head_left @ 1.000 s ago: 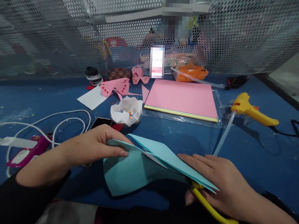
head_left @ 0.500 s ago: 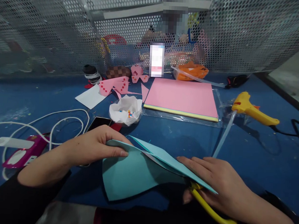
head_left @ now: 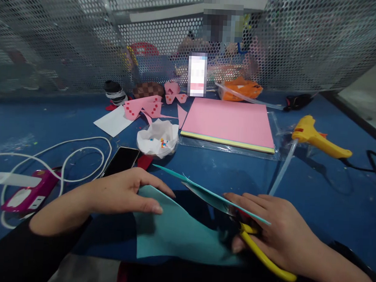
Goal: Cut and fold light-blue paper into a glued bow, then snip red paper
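A larger piece of teal paper (head_left: 177,234) hangs at the front edge of the table, its upper left corner between the thumb and fingers of my left hand (head_left: 126,192). My right hand (head_left: 272,219) holds yellow-handled scissors (head_left: 264,258), with a blade (head_left: 204,195) pointing up to the left. Against that blade lies a narrow teal paper strip (head_left: 186,179), its right end under the fingers of the same hand. A dark gap separates strip and larger piece along most of their length. My right palm hides part of the scissors' handles.
Pink sheets (head_left: 229,122) lie at the centre back. A yellow glue gun (head_left: 319,138) with its glue stick and cord sits right. Left are a dark phone (head_left: 120,161), a magenta device (head_left: 33,192) and white cables. A paper-lined bowl (head_left: 158,139) holds small coloured bits. Perforated metal (head_left: 74,40) stands behind.
The folded teal paper has parted into a strip at the scissors and a larger piece that has swung down. My left hand has shifted slightly down, uncovering more of the phone.
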